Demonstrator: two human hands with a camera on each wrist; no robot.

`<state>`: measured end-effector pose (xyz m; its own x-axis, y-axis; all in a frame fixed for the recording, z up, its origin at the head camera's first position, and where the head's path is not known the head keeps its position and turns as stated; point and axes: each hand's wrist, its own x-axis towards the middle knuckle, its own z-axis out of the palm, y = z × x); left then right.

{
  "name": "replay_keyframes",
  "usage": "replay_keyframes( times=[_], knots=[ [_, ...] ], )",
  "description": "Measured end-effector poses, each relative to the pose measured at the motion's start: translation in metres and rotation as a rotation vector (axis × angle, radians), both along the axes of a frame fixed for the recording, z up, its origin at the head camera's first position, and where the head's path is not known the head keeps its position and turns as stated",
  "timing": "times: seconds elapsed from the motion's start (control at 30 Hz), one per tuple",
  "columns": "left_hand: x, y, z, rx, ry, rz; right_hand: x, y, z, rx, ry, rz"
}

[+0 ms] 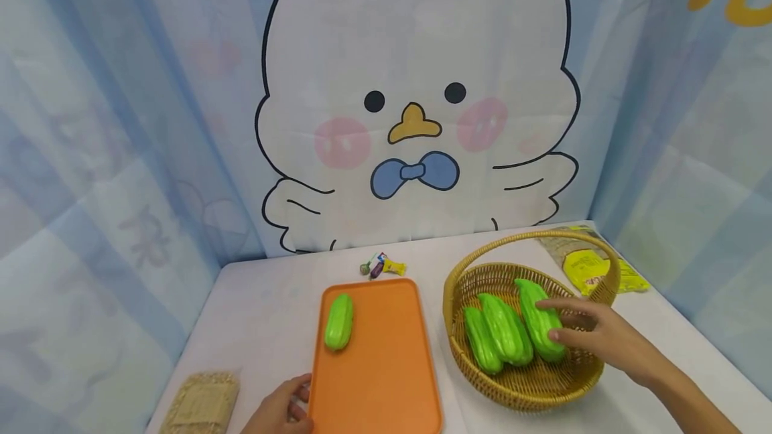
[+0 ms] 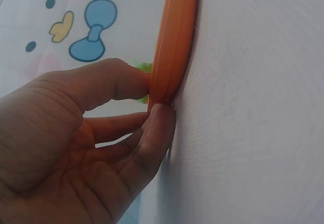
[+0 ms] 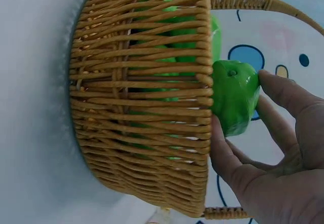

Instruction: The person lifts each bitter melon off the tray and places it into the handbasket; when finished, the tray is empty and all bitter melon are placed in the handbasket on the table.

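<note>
Three glossy green ridged vegetables, shaped like stubby cucumbers, lie side by side in a wicker basket (image 1: 523,399). My right hand (image 1: 609,340) reaches over the basket's right side and grips the rightmost green vegetable (image 1: 537,317), with a finger and the thumb on it. In the right wrist view that vegetable's end (image 3: 234,95) shows above the rim between the digits of my right hand (image 3: 283,143). My left hand (image 1: 283,407) pinches the left edge of an orange tray (image 1: 380,387). Another green vegetable (image 1: 340,321) rests at the tray's upper left.
Small wrapped candies (image 1: 382,265) lie behind the tray. A yellow packet (image 1: 594,266) sits behind the basket, whose tall handle (image 1: 525,240) arches over it. At the front left is a beige packaged block (image 1: 202,400). Printed curtains (image 1: 416,39) surround the white table (image 1: 265,327).
</note>
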<state>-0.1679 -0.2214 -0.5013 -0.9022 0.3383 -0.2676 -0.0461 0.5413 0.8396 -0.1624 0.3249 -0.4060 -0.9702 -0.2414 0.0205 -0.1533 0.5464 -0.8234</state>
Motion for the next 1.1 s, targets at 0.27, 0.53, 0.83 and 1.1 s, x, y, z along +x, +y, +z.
replay_keyframes(
  times=[0.27,0.53,0.83,1.1],
  knots=[
    [0.001,-0.001,-0.001,0.000,-0.009,0.002,-0.008,-0.001,-0.011,0.073,-0.001,-0.022],
    [0.000,0.003,0.000,-0.015,-0.050,0.034,-0.012,-0.001,-0.017,0.065,-0.024,0.002],
    [0.001,0.003,0.002,0.000,-0.050,0.037,-0.012,-0.002,-0.017,0.074,0.000,0.009],
    [0.001,0.002,0.002,-0.003,-0.053,0.038,-0.013,-0.006,-0.017,0.073,-0.023,0.003]
  ],
)
